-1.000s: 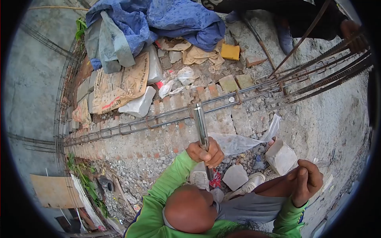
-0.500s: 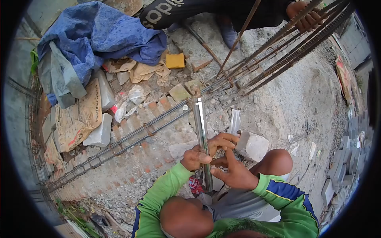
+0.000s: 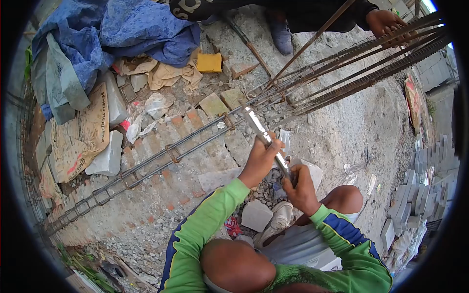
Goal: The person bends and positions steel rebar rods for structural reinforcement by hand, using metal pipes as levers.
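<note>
A shiny metal tube (image 3: 256, 123) slants across the middle of the view, its far end close to the rebar cage (image 3: 188, 152) on the ground. My left hand (image 3: 261, 162) is wrapped round the tube about midway along. Lower down, my right hand (image 3: 300, 189) is closed on its near end, with the thumb and fingers covering that tip. Under my hands lie loose gravel and a grey stone block (image 3: 256, 216), with my shoe (image 3: 282, 217) beside it.
Another person's hand (image 3: 388, 27) rests at a bundle of rusty rebar (image 3: 371, 66) at upper right. A blue tarp (image 3: 141, 31), a cement sack (image 3: 83, 132) and a yellow block (image 3: 209, 62) lie at left. Grey blocks (image 3: 415, 195) are stacked along the right.
The tube has gone from nearly upright to slanting, its lower end swinging right and upward. My right hand has closed on that end; my left hand has moved up the tube.
</note>
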Tool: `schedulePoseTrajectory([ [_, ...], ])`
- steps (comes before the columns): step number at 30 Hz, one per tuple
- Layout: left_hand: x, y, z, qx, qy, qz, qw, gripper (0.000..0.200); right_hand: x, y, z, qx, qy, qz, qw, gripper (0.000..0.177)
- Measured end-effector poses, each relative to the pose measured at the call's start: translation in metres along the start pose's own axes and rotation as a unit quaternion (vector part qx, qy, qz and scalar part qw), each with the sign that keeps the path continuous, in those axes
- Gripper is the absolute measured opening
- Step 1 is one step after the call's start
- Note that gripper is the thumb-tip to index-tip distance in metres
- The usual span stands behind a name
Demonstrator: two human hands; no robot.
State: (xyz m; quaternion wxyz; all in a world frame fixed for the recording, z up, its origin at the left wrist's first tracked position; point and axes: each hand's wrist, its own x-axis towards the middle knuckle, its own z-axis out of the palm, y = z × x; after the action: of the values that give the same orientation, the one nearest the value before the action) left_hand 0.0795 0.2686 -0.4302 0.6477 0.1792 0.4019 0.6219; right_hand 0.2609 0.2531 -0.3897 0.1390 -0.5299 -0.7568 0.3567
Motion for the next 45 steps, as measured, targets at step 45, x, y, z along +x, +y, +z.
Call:
schedulePoseTrajectory([
  [45, 0.095, 0.006, 0.071, 0.125, -0.051, -0.178, 0.975, 0.020, 0.050, 0.055, -0.041, -0.044, 0.271, 0.059, 0.960, 0.039],
])
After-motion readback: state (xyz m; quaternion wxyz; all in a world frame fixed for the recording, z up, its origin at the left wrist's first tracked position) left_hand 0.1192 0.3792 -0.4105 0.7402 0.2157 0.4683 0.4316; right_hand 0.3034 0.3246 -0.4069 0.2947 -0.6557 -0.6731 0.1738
